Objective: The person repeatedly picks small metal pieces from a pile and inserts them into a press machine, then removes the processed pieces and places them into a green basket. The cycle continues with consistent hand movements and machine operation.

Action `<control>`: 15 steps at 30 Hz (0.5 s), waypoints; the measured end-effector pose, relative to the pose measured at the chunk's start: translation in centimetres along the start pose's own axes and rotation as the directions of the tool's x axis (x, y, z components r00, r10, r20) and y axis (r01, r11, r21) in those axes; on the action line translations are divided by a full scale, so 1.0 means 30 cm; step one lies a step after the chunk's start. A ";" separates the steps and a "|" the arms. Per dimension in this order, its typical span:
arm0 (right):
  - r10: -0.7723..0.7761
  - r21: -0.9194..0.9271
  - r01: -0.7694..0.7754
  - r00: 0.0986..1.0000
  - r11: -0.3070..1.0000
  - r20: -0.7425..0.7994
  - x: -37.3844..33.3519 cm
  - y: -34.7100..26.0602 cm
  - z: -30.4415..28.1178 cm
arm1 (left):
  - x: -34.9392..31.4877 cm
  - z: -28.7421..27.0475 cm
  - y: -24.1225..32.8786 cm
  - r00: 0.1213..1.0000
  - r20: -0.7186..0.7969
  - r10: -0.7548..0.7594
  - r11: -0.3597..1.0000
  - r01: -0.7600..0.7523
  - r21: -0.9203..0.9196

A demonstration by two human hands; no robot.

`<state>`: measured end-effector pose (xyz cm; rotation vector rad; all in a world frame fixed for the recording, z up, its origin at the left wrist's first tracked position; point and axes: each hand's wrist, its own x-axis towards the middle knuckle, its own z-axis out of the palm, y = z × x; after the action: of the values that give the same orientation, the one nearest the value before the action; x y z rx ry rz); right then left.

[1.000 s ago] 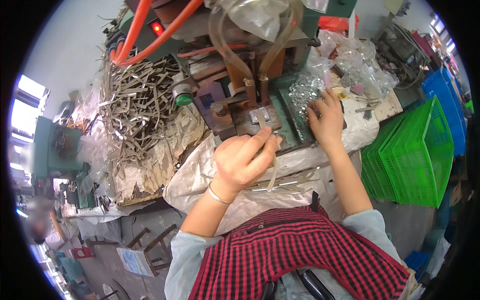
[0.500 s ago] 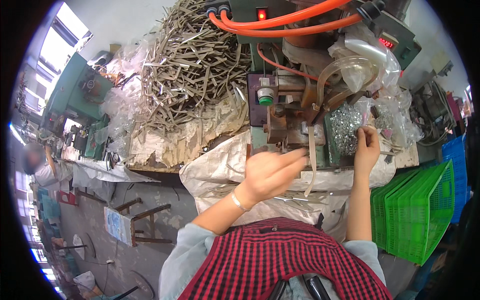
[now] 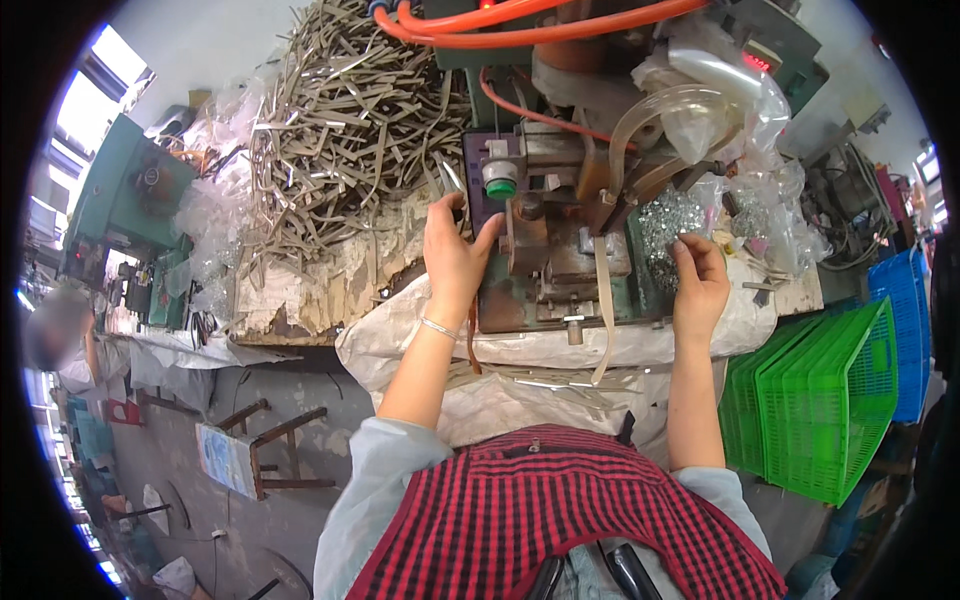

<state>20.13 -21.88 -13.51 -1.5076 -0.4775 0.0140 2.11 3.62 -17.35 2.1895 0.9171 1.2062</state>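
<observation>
My left hand is raised at the right edge of a big heap of flat grey-brown strips. Its thumb and fingers are apart, with nothing visible between them. Just right of it is a green push button on a press machine. One pale strip hangs from the press down over the table's front edge. My right hand is at a pile of small shiny metal pieces right of the press. Its thumb and fingertips are pinched together; whatever they hold is too small to make out.
Orange hoses and a clear curved tube cross above the press. Loose strips lie on white sheeting at the front edge. Green crates stand at the right, a wooden stool on the floor at left. Another person sits far left.
My left hand has moved from beside the hanging strip, left and away from me, to the heap, and its fingers have spread. My right hand stays at the metal pieces. The view has shifted slightly.
</observation>
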 end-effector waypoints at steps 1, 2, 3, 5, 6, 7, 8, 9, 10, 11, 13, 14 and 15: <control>0.015 -0.050 -0.015 1.000 0.999 -0.005 -0.008 0.013 -0.023 | -0.007 -0.010 -0.006 1.000 0.007 -0.017 0.999 0.017 -0.031; 0.002 -0.073 -0.004 1.000 0.997 -0.030 -0.010 0.022 -0.043 | 0.009 -0.019 -0.009 1.000 0.005 -0.024 0.997 0.024 -0.068; -0.007 -0.093 0.002 0.999 0.996 -0.054 -0.020 0.030 -0.070 | 0.033 -0.056 -0.021 0.996 -0.082 0.025 0.992 -0.035 -0.122; -0.048 -0.162 0.033 0.994 0.986 -0.096 -0.041 0.033 -0.137 | 0.114 -0.187 -0.117 0.975 -0.097 0.199 0.962 -0.176 0.211; -0.027 -0.162 0.009 0.994 0.987 -0.108 -0.059 0.030 -0.168 | 0.138 -0.253 -0.167 0.985 -0.041 0.168 0.911 -0.139 0.389; -0.007 -0.164 -0.013 0.993 0.986 -0.121 -0.076 0.019 -0.196 | 0.165 -0.310 -0.236 0.990 0.089 0.113 0.800 -0.144 0.583; 0.014 -0.161 -0.036 0.991 0.986 -0.133 -0.081 0.009 -0.209 | 0.175 -0.344 -0.273 0.984 0.179 -0.006 0.678 -0.127 0.724; 0.024 -0.105 -0.033 0.995 0.994 -0.093 -0.090 -0.019 -0.193 | 0.174 -0.364 -0.404 0.981 0.184 0.063 0.656 -0.180 0.733; 0.016 -0.092 -0.018 1.000 0.996 -0.022 -0.104 -0.055 -0.160 | 0.175 -0.364 -0.512 0.971 0.196 0.139 0.628 -0.239 0.740; 0.001 -0.080 0.002 0.999 0.997 0.034 -0.108 -0.101 -0.113 | 0.195 -0.359 -0.506 0.969 0.217 0.120 0.666 -0.240 0.706; -0.086 -0.103 0.105 0.982 0.989 0.171 -0.086 -0.210 -0.005 | 0.202 -0.392 -0.473 0.962 0.262 0.081 0.725 -0.238 0.646; -0.145 -0.156 0.186 0.958 0.970 0.246 -0.065 -0.257 0.045 | 0.205 -0.386 -0.442 0.963 0.252 0.097 0.755 -0.236 0.612; -0.209 -0.138 0.247 0.947 0.959 0.245 -0.041 -0.269 0.090 | 0.210 -0.350 -0.396 0.963 0.241 0.119 0.791 -0.238 0.563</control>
<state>15.90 -20.35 -6.19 -1.6143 -0.8559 -0.0357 -8.36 17.07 -16.68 2.8867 1.1305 0.8217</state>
